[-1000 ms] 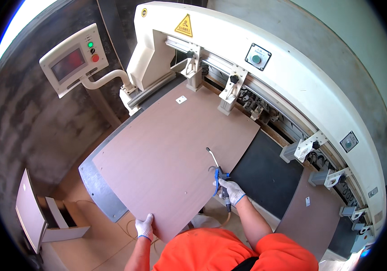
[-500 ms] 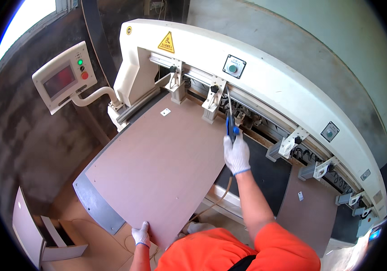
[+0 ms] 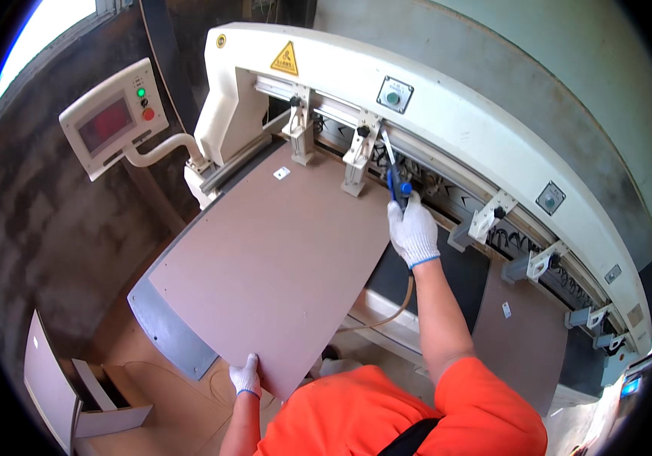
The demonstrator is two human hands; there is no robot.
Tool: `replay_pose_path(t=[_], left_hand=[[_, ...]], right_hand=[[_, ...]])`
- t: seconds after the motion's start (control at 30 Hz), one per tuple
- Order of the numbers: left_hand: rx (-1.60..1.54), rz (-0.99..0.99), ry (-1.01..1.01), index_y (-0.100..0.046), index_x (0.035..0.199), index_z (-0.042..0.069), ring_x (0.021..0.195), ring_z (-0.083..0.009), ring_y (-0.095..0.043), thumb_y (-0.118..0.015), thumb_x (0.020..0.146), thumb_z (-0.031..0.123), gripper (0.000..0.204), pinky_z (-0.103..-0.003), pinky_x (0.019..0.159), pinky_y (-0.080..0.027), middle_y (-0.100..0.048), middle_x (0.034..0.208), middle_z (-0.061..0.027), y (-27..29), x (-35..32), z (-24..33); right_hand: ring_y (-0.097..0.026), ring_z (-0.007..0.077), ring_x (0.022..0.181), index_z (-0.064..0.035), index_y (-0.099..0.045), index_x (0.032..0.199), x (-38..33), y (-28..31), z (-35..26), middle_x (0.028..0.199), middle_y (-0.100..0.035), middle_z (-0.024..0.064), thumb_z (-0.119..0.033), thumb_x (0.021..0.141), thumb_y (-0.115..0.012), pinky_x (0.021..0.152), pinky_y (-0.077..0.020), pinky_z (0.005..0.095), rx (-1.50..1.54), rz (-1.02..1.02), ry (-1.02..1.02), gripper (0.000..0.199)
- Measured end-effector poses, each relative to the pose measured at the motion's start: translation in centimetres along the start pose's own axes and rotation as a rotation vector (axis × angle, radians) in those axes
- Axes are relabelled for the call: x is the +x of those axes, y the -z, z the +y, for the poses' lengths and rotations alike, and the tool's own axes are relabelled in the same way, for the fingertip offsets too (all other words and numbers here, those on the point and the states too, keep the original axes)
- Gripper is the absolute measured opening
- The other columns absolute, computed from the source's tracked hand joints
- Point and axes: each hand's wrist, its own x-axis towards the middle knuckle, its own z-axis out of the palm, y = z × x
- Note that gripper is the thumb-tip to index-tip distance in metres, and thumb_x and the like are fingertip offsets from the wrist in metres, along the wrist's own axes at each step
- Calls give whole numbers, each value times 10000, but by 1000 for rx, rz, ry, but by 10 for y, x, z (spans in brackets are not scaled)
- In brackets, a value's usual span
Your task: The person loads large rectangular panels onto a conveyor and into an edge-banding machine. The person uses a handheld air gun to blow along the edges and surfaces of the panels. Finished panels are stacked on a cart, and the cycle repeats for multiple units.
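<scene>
Carries, on a black tabletop (image 3: 464,285), a left panel (image 3: 272,251) overhanging the front edge and, well apart, a right panel (image 3: 523,338). Shows bare black between. Ends at left in a grey plate (image 3: 174,328), partly under the left panel.

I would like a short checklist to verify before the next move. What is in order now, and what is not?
1. Left hand at the near edge of the large brown board: ok.
2. Right hand holding the blue air gun: ok.
3. Air gun trigger released: cannot tell, the view does not show it.
4. Right hand away from the machine: not ok, it is over the machine's bed.
5. Green lamp lit: ok.
</scene>
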Motion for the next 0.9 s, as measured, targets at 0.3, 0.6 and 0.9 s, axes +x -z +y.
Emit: replay_pose_path(t=[0.3,0.6,0.9], left_hand=[[63,-20,77,-614,963,-24,819,-152,-579,-795,944,262,339,-346,739,-535,-674,969,-94,17,30,-51],[715,-249,-784,-465,1483,-75,1300,-371,-578,-738,954,239,673,-423,1099,-462,-581,1421,-289,-59,-92,6],[509,-1253,-416,-606,1228,-54,971,-161,-608,-665,970,100,307,-304,881,-512,-639,1108,-88,-243,-281,-198]], right_hand=[[-695,307,733,-10,-673,1002,-287,14,146,837,-713,182,-426,939,-648,690,-543,434,197,-1160,-403,421],[-551,210,426,-87,-582,900,-600,114,387,592,-548,42,-258,949,-689,387,-419,361,806,1004,-1302,208],[-586,200,457,-44,-585,994,-711,184,413,694,-654,90,-270,967,-685,422,-451,348,996,600,-1433,249]])
